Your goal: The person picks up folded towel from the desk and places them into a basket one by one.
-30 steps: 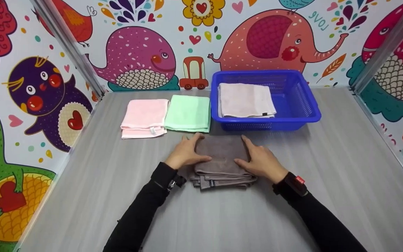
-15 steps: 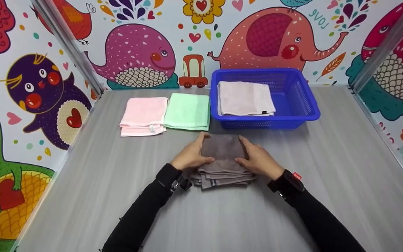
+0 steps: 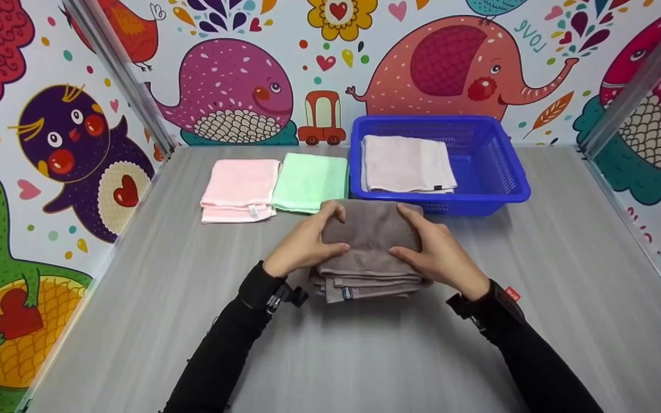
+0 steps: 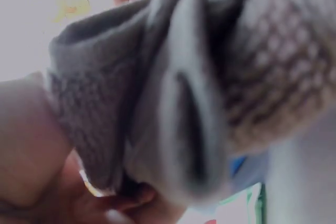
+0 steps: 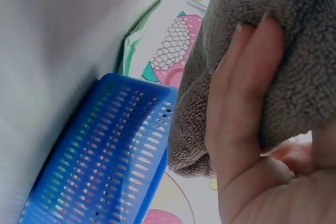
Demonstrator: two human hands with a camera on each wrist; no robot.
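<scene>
A folded grey-brown towel point(image 3: 373, 238), with several layers and a small dark tag at its near edge, is held between both hands in front of the blue basket point(image 3: 442, 203). On its left side my left hand point(image 3: 306, 241) grips it, thumb on top. My right hand point(image 3: 442, 252) grips the right side, also thumb on top. In the right wrist view, fingers point(image 5: 236, 93) press against the underside of the towel point(image 5: 310, 77), which is off the table. Folded layers of the towel point(image 4: 184, 103) fill the left wrist view, blurred.
Inside the basket's left part lies a folded pale pinkish towel point(image 3: 405, 163). To the basket's left, a folded mint green towel point(image 3: 312, 182) and a folded pink towel point(image 3: 241, 189) lie side by side on the grey table point(image 3: 181, 321). Patterned walls point(image 3: 330, 69) stand behind and at the sides.
Both hands have gripped the grey-brown towel and raised it from the table, its far edge now overlapping the basket's front in the head view. The other towels and basket have stayed put.
</scene>
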